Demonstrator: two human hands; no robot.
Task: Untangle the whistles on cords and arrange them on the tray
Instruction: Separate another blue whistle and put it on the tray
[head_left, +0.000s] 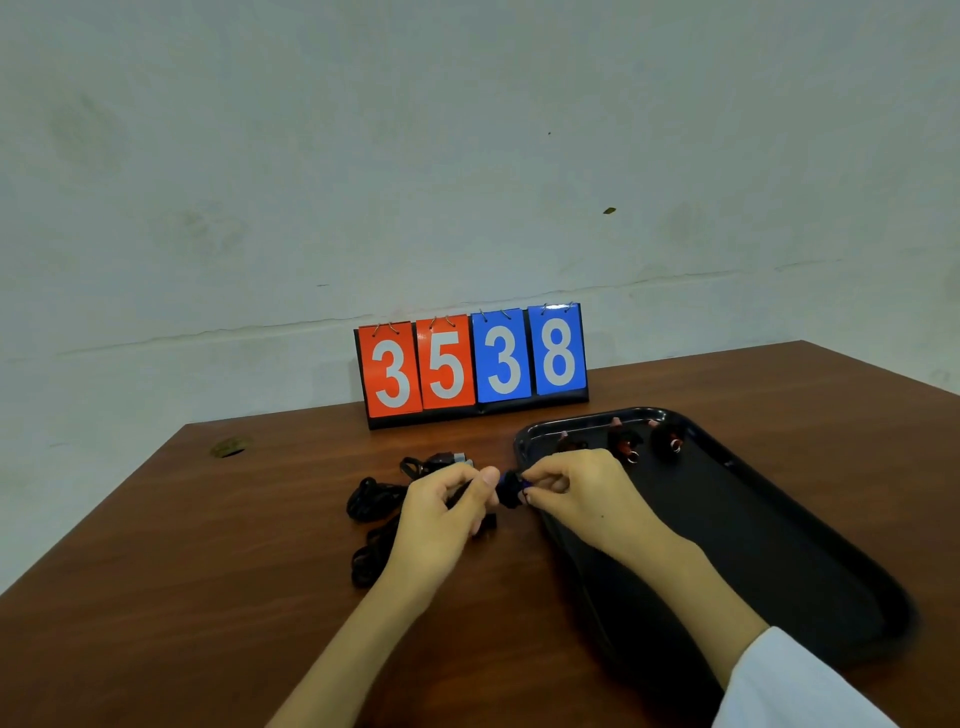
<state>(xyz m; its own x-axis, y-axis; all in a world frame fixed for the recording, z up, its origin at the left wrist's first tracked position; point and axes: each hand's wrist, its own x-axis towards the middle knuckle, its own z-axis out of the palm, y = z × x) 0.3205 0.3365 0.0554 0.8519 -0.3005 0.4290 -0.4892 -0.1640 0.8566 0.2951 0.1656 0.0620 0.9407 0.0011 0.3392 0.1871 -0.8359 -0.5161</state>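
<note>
Tray on the table, toward its right side. Scoreboard upright behind the tray's far left corner, at the table's back edge. Three whistles in a row in the tray's far end. Loose cords heaped on the table left of the tray. Left hand just left of the tray's rim, right hand over that rim, a whistle between them.

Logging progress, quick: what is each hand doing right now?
Left hand: closed, pinching the black cord.
Right hand: closed, pinching the same cord.
</note>
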